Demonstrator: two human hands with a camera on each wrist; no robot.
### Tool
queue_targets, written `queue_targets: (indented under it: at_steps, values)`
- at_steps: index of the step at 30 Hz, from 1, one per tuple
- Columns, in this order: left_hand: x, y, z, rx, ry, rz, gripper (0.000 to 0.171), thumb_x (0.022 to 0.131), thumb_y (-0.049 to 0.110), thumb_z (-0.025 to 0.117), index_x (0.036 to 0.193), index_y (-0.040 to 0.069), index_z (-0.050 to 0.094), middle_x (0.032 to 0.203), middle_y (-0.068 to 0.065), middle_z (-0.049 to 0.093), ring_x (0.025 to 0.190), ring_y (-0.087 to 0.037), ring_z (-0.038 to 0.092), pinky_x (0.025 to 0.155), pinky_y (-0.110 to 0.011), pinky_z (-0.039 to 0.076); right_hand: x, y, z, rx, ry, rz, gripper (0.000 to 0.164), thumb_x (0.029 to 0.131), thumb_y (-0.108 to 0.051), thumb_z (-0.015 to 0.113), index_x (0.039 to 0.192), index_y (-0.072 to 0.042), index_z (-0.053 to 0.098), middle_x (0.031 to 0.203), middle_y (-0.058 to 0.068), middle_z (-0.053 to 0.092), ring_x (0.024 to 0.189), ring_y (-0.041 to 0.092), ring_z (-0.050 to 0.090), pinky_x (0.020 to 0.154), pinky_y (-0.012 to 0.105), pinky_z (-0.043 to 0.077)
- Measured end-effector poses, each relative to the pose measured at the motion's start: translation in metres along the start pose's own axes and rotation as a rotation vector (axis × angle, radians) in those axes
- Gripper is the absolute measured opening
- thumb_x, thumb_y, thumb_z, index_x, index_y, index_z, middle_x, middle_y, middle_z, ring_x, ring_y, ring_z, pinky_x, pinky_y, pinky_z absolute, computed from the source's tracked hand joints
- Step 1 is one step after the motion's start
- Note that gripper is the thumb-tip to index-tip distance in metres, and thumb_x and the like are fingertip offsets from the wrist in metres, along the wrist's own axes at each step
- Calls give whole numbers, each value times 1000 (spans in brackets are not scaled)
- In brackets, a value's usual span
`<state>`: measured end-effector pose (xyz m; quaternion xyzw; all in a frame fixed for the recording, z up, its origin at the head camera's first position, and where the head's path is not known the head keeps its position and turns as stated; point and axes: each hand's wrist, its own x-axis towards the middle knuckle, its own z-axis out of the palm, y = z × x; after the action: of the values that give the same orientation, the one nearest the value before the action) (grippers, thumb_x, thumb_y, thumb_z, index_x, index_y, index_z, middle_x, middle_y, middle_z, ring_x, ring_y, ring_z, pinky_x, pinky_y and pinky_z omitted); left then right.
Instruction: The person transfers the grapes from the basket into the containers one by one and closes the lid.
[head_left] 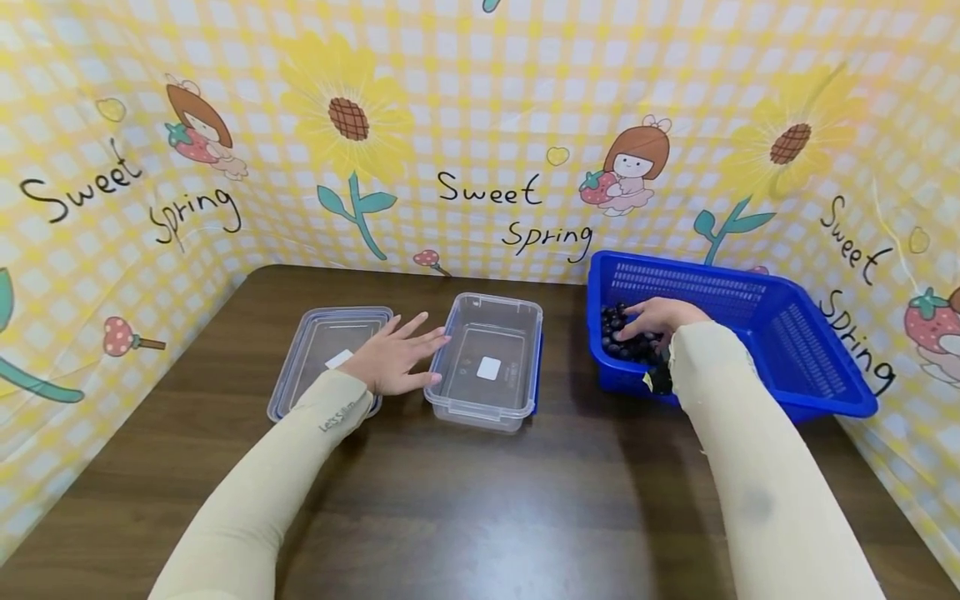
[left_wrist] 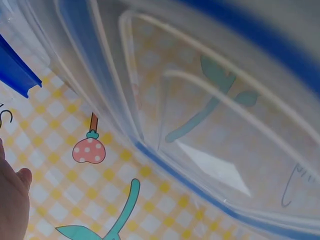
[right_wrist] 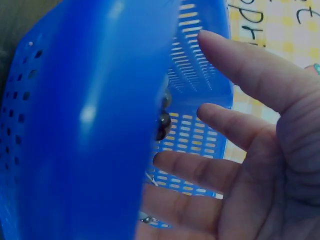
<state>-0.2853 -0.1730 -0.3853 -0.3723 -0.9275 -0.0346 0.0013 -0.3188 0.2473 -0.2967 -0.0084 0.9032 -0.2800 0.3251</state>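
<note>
My left hand (head_left: 393, 358) lies spread over the right side of a clear, blue-edged lid (head_left: 311, 337), its fingertips at the left rim of a clear plastic container (head_left: 517, 412). Only part of this hand (left_wrist: 12, 200) shows in the left wrist view. Inside the left end of a blue plastic basket (head_left: 810, 333), my right hand (head_left: 663, 315) reaches down to a heap of dark round fruits (head_left: 628, 348) that look like grapes. In the right wrist view its fingers (right_wrist: 200, 172) are spread and fairly straight; the basket wall hides some fingertips.
A brown wooden table (head_left: 465, 517) bears everything. Behind and at both sides hangs a yellow checked cloth (head_left: 480, 108) with printed flowers and lettering. Something blue shows along the container's right side. A small dark thing with a yellow tip (head_left: 658, 382) is near my right wrist.
</note>
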Motion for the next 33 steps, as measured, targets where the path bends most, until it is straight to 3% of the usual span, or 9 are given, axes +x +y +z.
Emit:
queue_targets:
  at_steps: [4,10,19,25,27,30,33]
  values:
    - [-1,0,0,9,14,5,61,98,47,42,149,14,37,153,-4,31,145,-33,7,112,-59,4,12,6,-5,-67,10,-27,88,86,-41,70,150,0,24,153,29,15,130,47,35,98,53,42]
    - [0,0,-2,18,11,3,61,98,47,41,148,12,38,153,-6,32,144,-34,11,112,-60,4,0,-9,-5,-227,28,22,80,91,-39,61,147,6,26,146,34,29,131,48,33,106,56,31]
    - [7,-1,-1,57,-44,-10,63,97,51,42,150,16,35,155,-2,28,144,-32,14,112,-60,8,-3,-12,-9,-172,-38,78,80,95,-35,57,147,10,16,147,37,20,134,50,26,108,54,29]
    - [5,-1,1,55,-50,-20,64,97,52,42,150,18,35,155,-3,28,143,-34,18,111,-60,8,2,-14,-12,-68,-53,237,99,89,-48,63,146,14,10,148,39,13,135,49,23,106,51,34]
    - [5,-1,1,53,-46,-19,64,97,52,42,150,18,36,155,-3,29,143,-35,19,111,-61,9,6,-13,-15,-105,-95,234,101,88,-50,62,147,13,9,149,38,12,136,49,21,106,51,33]
    - [5,-1,1,58,-48,-23,64,96,53,41,150,19,36,155,-3,29,143,-35,20,111,-61,9,14,-11,-21,-236,-166,147,95,91,-50,57,147,12,13,149,37,13,137,49,18,108,53,28]
    - [4,-2,0,61,-49,-25,63,96,54,40,149,21,36,155,-2,29,142,-36,20,111,-61,9,19,-8,-25,-276,-210,80,92,92,-51,54,148,10,14,150,36,12,138,50,12,111,57,20]
